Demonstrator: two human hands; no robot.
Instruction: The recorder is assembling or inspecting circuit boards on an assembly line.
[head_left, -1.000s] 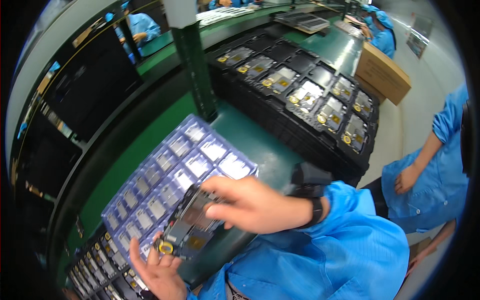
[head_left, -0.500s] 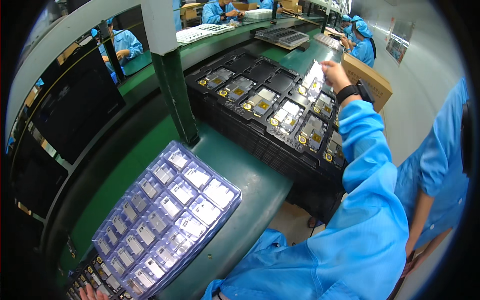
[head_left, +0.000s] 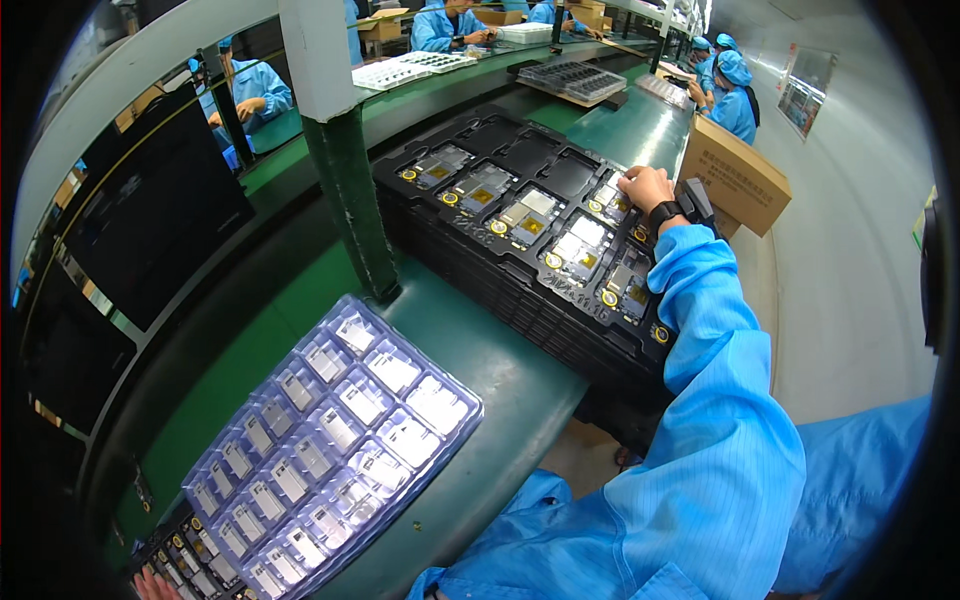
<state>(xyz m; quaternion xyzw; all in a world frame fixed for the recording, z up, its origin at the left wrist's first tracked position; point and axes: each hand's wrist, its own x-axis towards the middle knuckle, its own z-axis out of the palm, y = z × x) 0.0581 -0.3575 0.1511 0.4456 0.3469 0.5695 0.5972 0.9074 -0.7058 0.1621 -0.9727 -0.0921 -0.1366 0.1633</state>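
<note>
My right hand (head_left: 648,186) reaches over a stack of black trays (head_left: 490,240), its fingers closed at the edge of a circuit board (head_left: 608,204). That board sits in a pocket at the top tray's right side. Other boards, such as a silver-and-black circuit board (head_left: 528,217), fill several pockets; some back pockets are bare. My left hand (head_left: 153,585) shows only partly at the lower left, fingers stretched out beside another dark tray of boards (head_left: 190,555). A clear plastic tray (head_left: 470,405) holding rows of small silver metal pieces partly covers that dark tray.
A green post (head_left: 350,205) stands between the clear tray and the black stack. Beyond the stack is a cardboard box (head_left: 735,175). Co-workers in blue (head_left: 735,105) sit along the green bench (head_left: 510,360). At my right is a blue sleeve (head_left: 860,490).
My right hand has come down and nearer with the circuit board, which was tilted above the tray and now lies in a pocket. The person at my right has moved lower in view.
</note>
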